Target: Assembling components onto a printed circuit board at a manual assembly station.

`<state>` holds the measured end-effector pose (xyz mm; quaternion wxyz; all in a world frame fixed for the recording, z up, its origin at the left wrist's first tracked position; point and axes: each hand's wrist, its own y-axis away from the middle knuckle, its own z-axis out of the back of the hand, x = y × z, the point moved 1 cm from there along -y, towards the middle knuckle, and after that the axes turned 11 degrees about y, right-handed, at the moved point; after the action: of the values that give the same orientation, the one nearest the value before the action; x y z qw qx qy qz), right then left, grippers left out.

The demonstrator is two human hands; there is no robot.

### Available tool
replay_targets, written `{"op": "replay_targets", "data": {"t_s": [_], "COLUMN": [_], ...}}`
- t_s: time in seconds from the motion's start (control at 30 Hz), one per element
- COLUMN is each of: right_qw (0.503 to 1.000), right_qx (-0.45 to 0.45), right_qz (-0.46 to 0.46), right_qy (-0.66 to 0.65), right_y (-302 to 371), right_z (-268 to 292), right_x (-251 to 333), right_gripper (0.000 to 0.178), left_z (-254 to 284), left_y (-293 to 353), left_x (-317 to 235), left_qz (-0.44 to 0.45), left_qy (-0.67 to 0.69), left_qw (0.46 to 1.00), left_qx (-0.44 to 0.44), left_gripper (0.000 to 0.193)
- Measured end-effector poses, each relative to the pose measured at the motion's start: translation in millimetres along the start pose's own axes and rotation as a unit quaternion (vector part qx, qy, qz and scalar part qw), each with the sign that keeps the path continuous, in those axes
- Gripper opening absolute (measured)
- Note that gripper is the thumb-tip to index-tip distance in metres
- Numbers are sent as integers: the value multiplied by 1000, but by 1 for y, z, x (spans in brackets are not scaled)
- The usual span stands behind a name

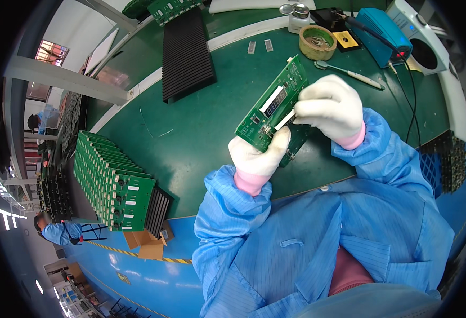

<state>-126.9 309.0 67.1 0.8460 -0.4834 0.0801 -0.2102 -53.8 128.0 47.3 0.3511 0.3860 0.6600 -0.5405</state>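
A green circuit board (251, 120) with a small digit display (276, 103) is held up at a tilt above the bench. My gloved left hand (258, 157) grips its lower left end, thumb on top. Closed fingers of my gloved right hand (332, 108) meet at one end of a short white strip (284, 120), which lies slantwise over the board near my left thumb. Whether the strip touches the board I cannot tell. Another white strip (271, 98) sits along the display's upper edge. Below, a darker green board section (297, 141) shows partly behind my hands.
Many similar boards stand in a black slotted rack (158, 212) at left. Another black ribbed rack (186, 58) lies behind. Toward the back right are a round pot (317, 42), a brush (349, 74), a blue soldering station (384, 37) and cables. Two small pale pieces (251, 47) lie nearby.
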Motion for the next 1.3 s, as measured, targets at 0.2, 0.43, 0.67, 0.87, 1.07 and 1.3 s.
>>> {"op": "replay_targets", "data": {"t_s": [0.2,0.43,0.67,0.87,1.07,1.3], "right_qw": [953,818,799,831,828,829], "right_qx": [-148,117,161,131,158,151], "right_qz": [-255,-435,-456,-432,-417,-396], "right_qy": [-67,-358,-357,-325,-341,-365], "right_y": [-12,-5,0,5,6,7], "right_z": [-13,-3,-6,-13,-10,-10], "right_x": [10,1,3,3,-2,-3], "right_gripper": [73,87,76,72,70,69], "left_z": [2,-1,0,2,1,1], "left_y": [2,2,2,3,2,2], "left_x": [0,-2,0,2,2,4], "left_qz": [32,52,40,50,43,45], "left_qy": [-11,27,45,32,43,29], "left_qw": [999,998,998,998,998,999], "left_qx": [0,-7,-4,-4,-5,-10], "left_gripper": [29,31,31,30,30,29]}}
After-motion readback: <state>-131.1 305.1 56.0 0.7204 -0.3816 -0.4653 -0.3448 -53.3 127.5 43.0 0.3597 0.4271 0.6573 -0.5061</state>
